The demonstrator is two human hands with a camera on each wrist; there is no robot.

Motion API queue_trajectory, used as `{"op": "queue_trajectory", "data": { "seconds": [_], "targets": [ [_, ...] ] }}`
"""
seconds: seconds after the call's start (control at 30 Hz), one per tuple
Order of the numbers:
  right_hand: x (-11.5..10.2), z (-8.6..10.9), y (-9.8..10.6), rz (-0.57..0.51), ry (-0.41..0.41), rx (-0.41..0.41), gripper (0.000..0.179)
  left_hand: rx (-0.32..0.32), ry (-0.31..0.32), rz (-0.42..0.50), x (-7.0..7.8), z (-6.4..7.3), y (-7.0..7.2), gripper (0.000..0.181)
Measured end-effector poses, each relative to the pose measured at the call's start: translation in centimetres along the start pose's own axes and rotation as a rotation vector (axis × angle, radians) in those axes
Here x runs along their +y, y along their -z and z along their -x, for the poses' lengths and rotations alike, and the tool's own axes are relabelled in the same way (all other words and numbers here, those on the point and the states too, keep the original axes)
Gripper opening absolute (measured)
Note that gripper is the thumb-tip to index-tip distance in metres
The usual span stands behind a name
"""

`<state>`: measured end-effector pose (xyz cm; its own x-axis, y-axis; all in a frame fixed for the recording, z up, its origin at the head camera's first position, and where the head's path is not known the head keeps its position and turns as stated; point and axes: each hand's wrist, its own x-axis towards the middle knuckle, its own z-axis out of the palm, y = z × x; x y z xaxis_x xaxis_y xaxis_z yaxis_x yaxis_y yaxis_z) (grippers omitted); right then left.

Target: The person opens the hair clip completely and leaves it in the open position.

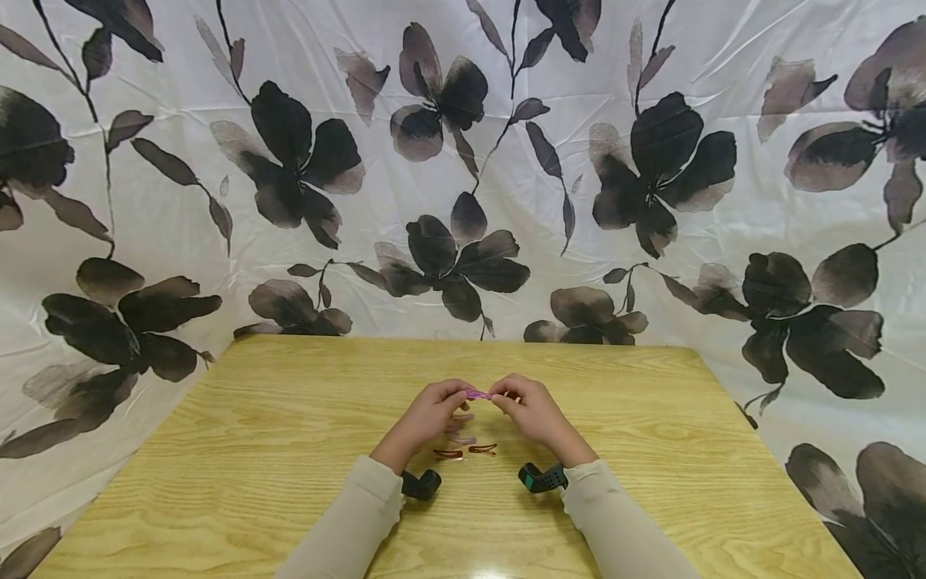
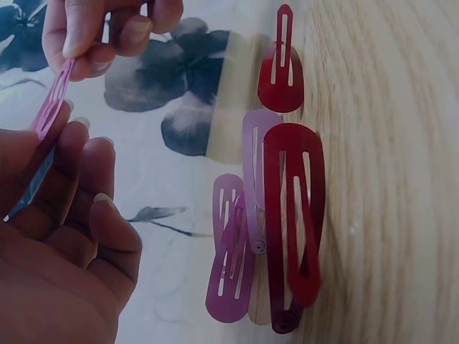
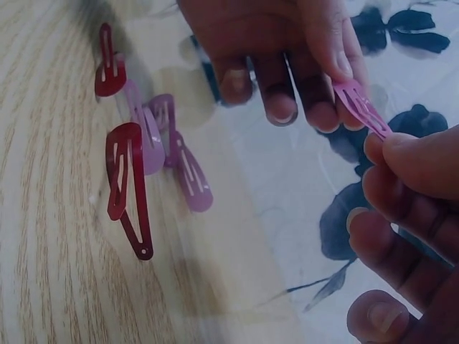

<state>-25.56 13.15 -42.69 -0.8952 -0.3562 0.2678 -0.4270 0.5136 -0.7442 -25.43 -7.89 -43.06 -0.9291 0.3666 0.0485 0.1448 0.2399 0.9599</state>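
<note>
A pink snap hair clip [image 1: 477, 395] is held up above the table between both hands. My left hand [image 1: 434, 414] pinches one end between thumb and fingertips, while my right hand [image 1: 534, 412] pinches the other end. The left wrist view shows the slotted pink clip [image 2: 51, 107] spanning the two thumbs. Below the hands, on the table, lie two red snap clips, one nearer [image 2: 273, 215] and one farther [image 2: 282, 97] in that view; both look bent open. Beside them are several pink and lilac clips [image 3: 192, 175], partly overlapping in the wrist views.
The wooden table [image 1: 289, 434] extends on both sides of the hands. A white floral cloth [image 1: 550, 265] hangs behind and around it. Black wrist devices sit on the left wrist [image 1: 422, 486] and the right wrist [image 1: 541, 478].
</note>
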Motion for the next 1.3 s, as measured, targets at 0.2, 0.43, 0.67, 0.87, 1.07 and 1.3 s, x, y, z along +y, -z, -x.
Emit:
{"op": "queue_trajectory", "data": {
  "seconds": [0.2, 0.43, 0.67, 0.87, 1.07, 1.3],
  "targets": [
    [0.02, 0.0, 0.15, -0.012, 0.001, -0.012, 0.013, -0.006, 0.001, 0.024, -0.17, -0.2, -0.07, 0.027],
    [0.12, 0.01, 0.18, -0.02, 0.028, -0.004, 0.012, -0.011, 0.003, 0.054, 0.05, -0.1, -0.17, 0.027],
    [0.25, 0.08, 0.03, -0.042, 0.031, 0.002, 0.012, 0.001, 0.01, 0.051, -0.19, -0.16, -0.28, 0.027],
    [0.32, 0.09, -0.07, -0.04, 0.044, 0.004, 0.012, 0.013, 0.021, 0.053, -0.28, -0.1, -0.27, 0.027],
    [0.43, 0.07, -0.07, -0.045, 0.034, -0.011, 0.012, 0.003, 0.011, 0.079, -0.29, 0.08, -0.35, 0.025],
    [0.6, -0.03, 0.14, -0.043, 0.019, 0.001, 0.013, 0.005, -0.003, 0.079, -0.15, 0.07, -0.43, 0.026]
  ]
}}
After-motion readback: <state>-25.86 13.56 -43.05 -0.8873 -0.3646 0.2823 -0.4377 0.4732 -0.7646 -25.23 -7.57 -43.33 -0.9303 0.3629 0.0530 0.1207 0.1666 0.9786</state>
